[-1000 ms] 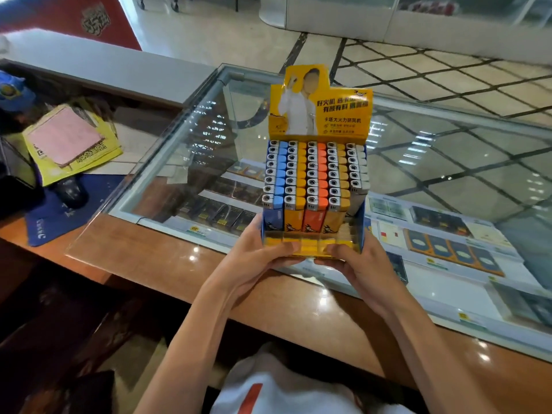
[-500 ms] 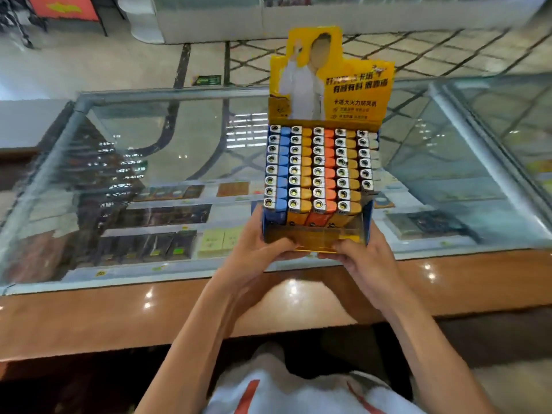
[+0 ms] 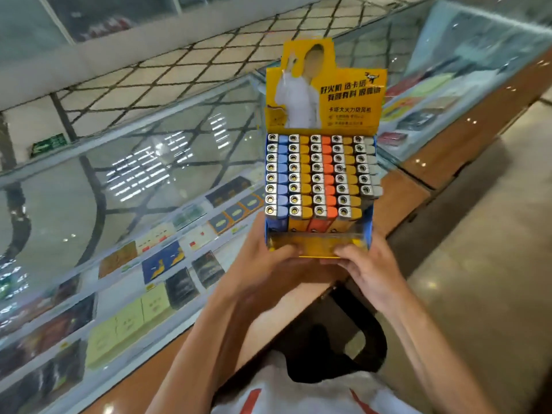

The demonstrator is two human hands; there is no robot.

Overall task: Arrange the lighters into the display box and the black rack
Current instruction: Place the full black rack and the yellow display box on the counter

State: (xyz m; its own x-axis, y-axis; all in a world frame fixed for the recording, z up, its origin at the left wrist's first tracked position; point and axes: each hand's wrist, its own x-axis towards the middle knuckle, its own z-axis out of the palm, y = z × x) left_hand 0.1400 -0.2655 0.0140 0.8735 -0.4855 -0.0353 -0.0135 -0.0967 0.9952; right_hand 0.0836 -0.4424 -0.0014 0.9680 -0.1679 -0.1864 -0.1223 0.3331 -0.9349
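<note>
Both forearms reach forward from the bottom of the view. The left hand [image 3: 265, 261] and right hand [image 3: 370, 273] each grip a front corner of the box [image 3: 352, 115]. The thumbs [image 3: 285, 250] are hooked over the clear front lip and the rest of the fingers are tucked underneath, out of sight. So both hands are curled tight around it, neither one spread.

The box is held up in front of the person, tipped back a bit, so the view looks down onto the tops of the lighters [image 3: 319, 174]. It has blue sides and a tall yellow header card standing at the back, with a figure in white and some print. The lighters stand upright in five columns: blue, yellow, orange, yellow, then pale grey on the right. All have silver metal caps. The grey column stops short of the front, and the other four run the whole way.

Under and left of the box is a glass counter [image 3: 143, 162] with a brown wood edge [image 3: 400, 201]. Rows of flat packs [image 3: 162, 265] sit under the glass, and ceiling lights reflect off it. A second case [image 3: 466, 70] runs along the right. There's a shiny tan floor [image 3: 484, 249] and a white shirt [image 3: 304, 395] with red trim at the bottom.
</note>
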